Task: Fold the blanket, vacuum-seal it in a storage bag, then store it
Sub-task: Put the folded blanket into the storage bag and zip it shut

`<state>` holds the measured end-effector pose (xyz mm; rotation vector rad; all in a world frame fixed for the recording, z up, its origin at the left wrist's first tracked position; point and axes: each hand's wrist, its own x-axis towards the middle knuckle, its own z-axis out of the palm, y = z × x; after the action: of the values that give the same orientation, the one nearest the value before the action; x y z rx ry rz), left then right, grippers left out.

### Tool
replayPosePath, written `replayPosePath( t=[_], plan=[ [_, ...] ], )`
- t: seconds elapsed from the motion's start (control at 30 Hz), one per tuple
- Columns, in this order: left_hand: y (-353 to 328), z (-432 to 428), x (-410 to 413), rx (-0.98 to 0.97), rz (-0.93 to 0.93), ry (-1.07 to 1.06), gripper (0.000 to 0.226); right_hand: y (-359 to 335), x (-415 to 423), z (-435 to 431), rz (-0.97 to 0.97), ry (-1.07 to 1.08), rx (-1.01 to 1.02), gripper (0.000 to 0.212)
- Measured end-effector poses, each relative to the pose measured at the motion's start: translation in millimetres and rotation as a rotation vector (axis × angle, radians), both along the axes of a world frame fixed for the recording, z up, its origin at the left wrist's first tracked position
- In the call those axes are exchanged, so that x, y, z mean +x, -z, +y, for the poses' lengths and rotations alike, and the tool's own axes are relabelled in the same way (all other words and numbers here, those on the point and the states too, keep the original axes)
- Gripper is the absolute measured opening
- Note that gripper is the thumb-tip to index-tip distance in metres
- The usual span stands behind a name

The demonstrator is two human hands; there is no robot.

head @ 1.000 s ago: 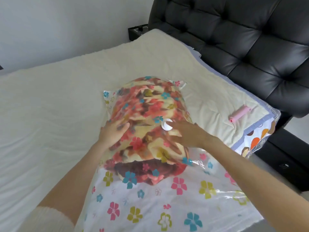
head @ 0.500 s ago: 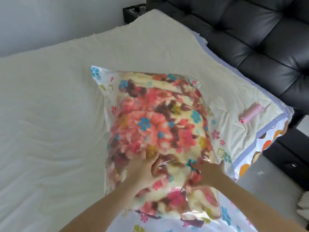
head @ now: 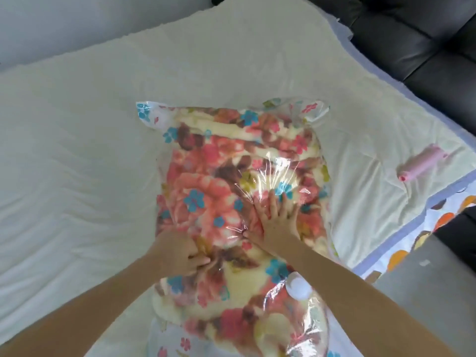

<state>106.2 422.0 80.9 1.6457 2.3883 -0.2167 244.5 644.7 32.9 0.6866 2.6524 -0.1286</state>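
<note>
Both hands are down on the storage bag (head: 231,161), which lies mid-bed (head: 77,150) with the folded floral blanket (head: 206,191) packed inside. The right hand (head: 277,222) is flat, fingers spread wide, palm pressing the film into the bulge. The left hand (head: 180,253) sits just beside it, fingers curled and digging into the plastic, seemingly gripping a bunch of it. This reads as squeezing air out ahead of the vacuum step. The white round valve (head: 298,286) sits uncovered beside the right forearm. A pink cylinder (head: 422,163), likely the pump, waits well apart near the bed's edge. Next call: fetch it and seat it squarely on the valve. Whether the zip end is closed is out of view.
</note>
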Motion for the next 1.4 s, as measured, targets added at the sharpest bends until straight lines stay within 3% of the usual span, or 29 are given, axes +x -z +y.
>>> replayPosePath(
  t=[0.13, 0.27, 0.4, 0.47, 0.53, 0.57, 0.7, 1.0, 1.13, 1.3, 1.4],
  plan=[
    [-25.6, 72.6, -20.6, 0.310, 0.118, -0.192, 0.055, -12.6, 12.9, 43.5, -0.008, -0.098, 0.035, 0.101],
    [-4.6, 104.7, 9.0, -0.023, -0.073, -0.257, 0.091, -10.9, 15.4, 92.2, -0.010, -0.029, 0.025, 0.090],
    [21.0, 103.5, 54.5, 0.073, -0.094, -0.316, 0.088, -10.6, -4.8, 120.1, -0.116, 0.040, 0.015, 0.089],
    [15.2, 104.5, 69.5, 0.149, -0.048, -0.353, 0.081, -22.1, 7.4, 99.6, -0.038, 0.121, 0.031, 0.071],
    [18.4, 101.7, 82.5, 0.285, 0.032, -0.286, 0.070, -25.3, 32.4, 61.2, 0.258, 0.167, 0.105, 0.063],
    [24.3, 98.6, 88.6, 0.304, 0.035, -0.232, 0.065, -23.2, 44.8, 38.9, 0.317, 0.145, 0.112, 0.064],
    [67.7, 95.3, 96.9, 0.203, 0.050, -0.184, 0.060, 27.2, 55.7, 10.9, 0.208, 0.146, 0.081, 0.064],
    [126.9, 152.5, 114.9, 0.111, 0.188, -0.235, 0.061, 102.7, 50.1, 55.2, 0.242, 0.236, 0.186, 0.062],
    [104.7, 133.2, 134.5, 0.179, 0.196, -0.182, 0.061, 73.2, 76.5, 41.1, 0.268, 0.184, 0.173, 0.062],
    [62.4, 102.1, 121.0, 0.275, 0.132, -0.178, 0.054, 4.3, 143.0, 11.4, 0.562, 0.265, 0.046, 0.060],
    [53.5, 71.1, 121.9, 0.292, 0.082, -0.154, 0.054, 0.0, 197.6, -37.5, 0.430, 0.286, -0.027, 0.066]
  ],
)
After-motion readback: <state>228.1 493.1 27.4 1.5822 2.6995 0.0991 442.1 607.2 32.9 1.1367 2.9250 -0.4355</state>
